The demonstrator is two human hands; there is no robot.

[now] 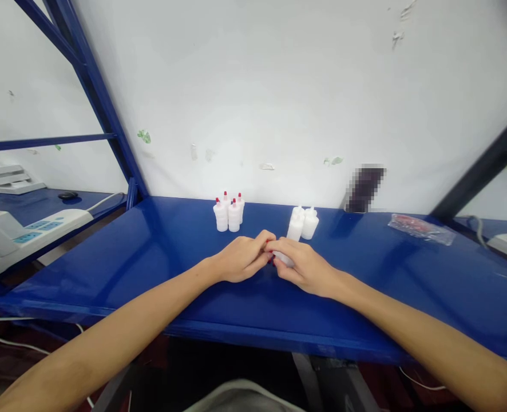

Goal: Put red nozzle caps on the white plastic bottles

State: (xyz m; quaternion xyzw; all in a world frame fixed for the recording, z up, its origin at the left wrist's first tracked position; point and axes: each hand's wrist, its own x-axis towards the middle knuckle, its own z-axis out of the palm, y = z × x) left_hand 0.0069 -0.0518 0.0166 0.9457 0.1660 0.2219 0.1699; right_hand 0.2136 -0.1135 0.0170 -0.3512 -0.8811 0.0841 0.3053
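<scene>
While I watch from head view, blue shelf fills frame, hands meeting at centre. Left hand curled, fingertips pressed against right's. Right hand closed round small white bottle, lying beneath palm, long axis roughly sideways toward left hand. Red-capped bottles upright behind left; uncapped bottles just behind right. Bottle's neck hidden; red speck at fingertips, cap or nail, can't tell.

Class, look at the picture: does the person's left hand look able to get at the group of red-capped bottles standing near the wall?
Probably yes. The red-capped bottles stand just beyond the left hand, with only bare blue shelf between them. That hand is busy, though, meeting the right hand at a small white bottle.
</scene>
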